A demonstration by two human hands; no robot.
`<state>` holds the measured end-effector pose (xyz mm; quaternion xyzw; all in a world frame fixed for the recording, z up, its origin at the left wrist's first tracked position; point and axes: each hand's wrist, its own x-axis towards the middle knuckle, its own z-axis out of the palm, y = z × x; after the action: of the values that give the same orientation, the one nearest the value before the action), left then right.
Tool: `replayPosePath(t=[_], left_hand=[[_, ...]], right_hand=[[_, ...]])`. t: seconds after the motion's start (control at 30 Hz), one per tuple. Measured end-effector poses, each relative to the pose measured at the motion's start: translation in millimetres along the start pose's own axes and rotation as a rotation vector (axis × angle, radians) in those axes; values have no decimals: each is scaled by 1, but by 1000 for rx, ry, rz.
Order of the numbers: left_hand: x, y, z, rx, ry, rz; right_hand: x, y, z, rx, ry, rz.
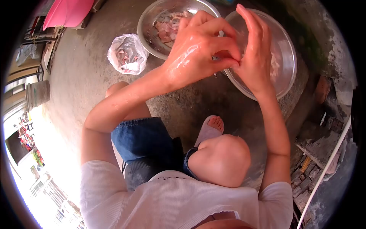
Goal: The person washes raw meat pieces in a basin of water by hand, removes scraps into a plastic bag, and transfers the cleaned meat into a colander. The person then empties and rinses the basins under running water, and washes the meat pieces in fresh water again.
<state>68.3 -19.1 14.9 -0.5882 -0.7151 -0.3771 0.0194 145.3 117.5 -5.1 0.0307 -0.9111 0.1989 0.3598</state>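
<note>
My left hand (202,49), wet and shiny, is raised above the bowls with thumb and fingers bent together. Its fingertips touch the thumb side of my right hand (254,57); anything in the pinch is too small to make out. The fingers of my right hand are stretched out, pointing away from me. Under my left hand stands a metal colander (146,38) with pieces of raw pale pink meat (167,29). Below my right hand is a clear round bowl (288,57), partly hidden, with some pale pieces (274,66) inside.
A clear plastic bag (139,53) with reddish scraps stands open on the concrete floor (80,65), left of the colander. A pink basin (68,13) is at the far left. Bricks (307,179) and a white pipe (326,168) lie along the right. My knees and sandalled foot (211,128) are below.
</note>
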Motion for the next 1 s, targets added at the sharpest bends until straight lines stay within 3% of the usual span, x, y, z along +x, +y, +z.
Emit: replayPosePath(t=[0.13, 0.2, 0.23, 0.27, 0.3, 0.33, 0.4, 0.5, 0.53, 0.57, 0.6, 0.63, 0.7, 0.8, 0.83, 0.87, 1.0], left_hand=[[-6, -23, -11, 45, 28, -21], [-24, -82, -44, 97, 98, -157], [-41, -125, -69, 300, 81, -193], [-77, -180, -83, 357, 126, -351], [-114, -211, -93, 602, 18, -530], [-150, -235, -94, 787, -49, -577], [-182, -235, -89, 930, -357, -789], [-223, -235, -87, 1018, -460, -805], [-227, -232, -93, 964, -384, -848], [-230, -228, -100, 910, -304, -889], [-224, -225, -107, 856, -216, -926], [-211, -224, -113, 827, -102, -784], [-183, -214, -124, 750, 95, -501], [-76, -147, -95, 365, 203, -536], [-60, -137, -80, 308, 176, -411], [-45, -111, -62, 180, 127, -471], [-30, -31, 64, -478, -426, -455]], right_hand=[[-8, 4, -1, 63, -44, 68], [-17, 9, -5, 55, -76, 103], [-29, 19, -5, 87, -148, 110], [-43, 18, -4, 308, -331, 328], [-61, 20, 8, 447, -545, 460], [-81, 20, 23, 580, -759, 590], [-120, 14, 63, 519, -659, 431], [-120, 16, 99, 473, -442, 329], [-117, 16, 104, 478, -388, 313], [-113, 18, 100, 843, -487, 531], [-107, 19, 90, 754, -577, 503], [-100, 20, 80, 660, -660, 473], [-69, 16, 88, 874, -570, 454], [-18, 26, 106, 966, -589, 463], [-7, 31, 103, 970, -562, 499], [-10, 47, 95, 885, -519, 486], [-98, 195, 32, 427, -400, 642]])
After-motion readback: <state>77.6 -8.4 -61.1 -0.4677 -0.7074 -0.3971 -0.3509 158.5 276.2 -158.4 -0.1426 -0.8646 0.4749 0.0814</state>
